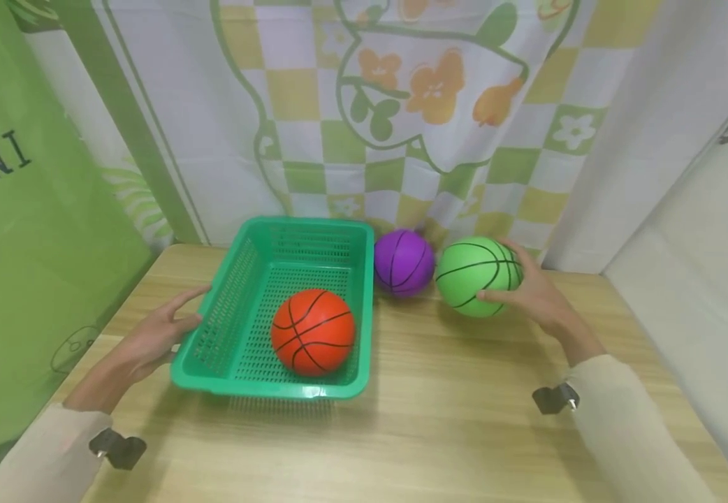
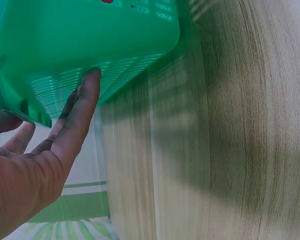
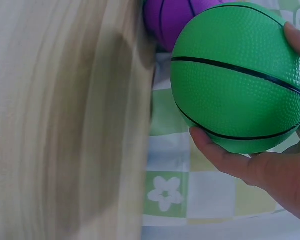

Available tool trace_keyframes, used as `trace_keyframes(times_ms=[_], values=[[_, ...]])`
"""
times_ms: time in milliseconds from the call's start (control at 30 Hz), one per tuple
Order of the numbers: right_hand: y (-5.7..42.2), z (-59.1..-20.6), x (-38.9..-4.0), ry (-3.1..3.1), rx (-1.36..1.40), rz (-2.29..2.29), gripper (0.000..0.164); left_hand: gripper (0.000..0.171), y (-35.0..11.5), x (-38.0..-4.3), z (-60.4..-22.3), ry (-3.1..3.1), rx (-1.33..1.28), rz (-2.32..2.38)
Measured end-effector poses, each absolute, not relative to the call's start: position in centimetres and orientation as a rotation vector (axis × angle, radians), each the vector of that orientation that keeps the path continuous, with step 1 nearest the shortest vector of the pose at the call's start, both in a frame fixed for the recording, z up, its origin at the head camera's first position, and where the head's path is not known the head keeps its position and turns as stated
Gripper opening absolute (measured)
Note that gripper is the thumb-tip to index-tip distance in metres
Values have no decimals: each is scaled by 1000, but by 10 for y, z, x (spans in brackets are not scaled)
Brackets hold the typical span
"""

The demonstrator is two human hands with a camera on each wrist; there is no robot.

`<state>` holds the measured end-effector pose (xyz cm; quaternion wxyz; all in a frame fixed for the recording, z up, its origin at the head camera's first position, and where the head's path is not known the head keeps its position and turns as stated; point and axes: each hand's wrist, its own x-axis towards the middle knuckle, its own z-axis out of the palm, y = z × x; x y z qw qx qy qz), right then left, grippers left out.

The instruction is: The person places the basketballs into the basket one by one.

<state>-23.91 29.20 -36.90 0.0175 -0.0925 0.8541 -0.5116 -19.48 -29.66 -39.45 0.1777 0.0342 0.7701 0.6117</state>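
A green basketball [image 1: 474, 276] is gripped in my right hand [image 1: 536, 293], thumb on its near side and fingers round its far side. In the right wrist view, the ball [image 3: 240, 75] overlaps the purple one behind it. My left hand [image 1: 156, 335] is at the left side of a green plastic basket [image 1: 367, 314]. In the left wrist view, the extended fingers [image 2: 82, 107] lie along the slotted outer wall, below the rim. Inside the basket, toward its front right, sits an orange-red basketball [image 1: 314, 332].
A purple basketball [image 1: 404, 262] rests between the basket and the green ball. The wooden table [image 1: 452, 419] backs onto a patterned curtain [image 1: 314, 126]. A green cloth [image 1: 37, 209] hangs on the left, a pale wall [image 1: 697, 230] on the right.
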Motion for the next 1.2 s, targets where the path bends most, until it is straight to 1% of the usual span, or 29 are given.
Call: trace_keyframes(times_ms=[500,700,867,1200], values=[[262,-343,-233,2695,-424,-1525,110,65,-299,-192,-403,2180,94,1713],[248,-332,-241,2700,-508,-1505,107,66,-299,-193,-400,2193,114,1707],[234,-320,-246,2733,-543,-1448,108,66,-299,-195,-395,2169,115,1733],[197,-307,-261,2742,-660,-1398,104,67,-300,-198,-395,2159,141,1739]])
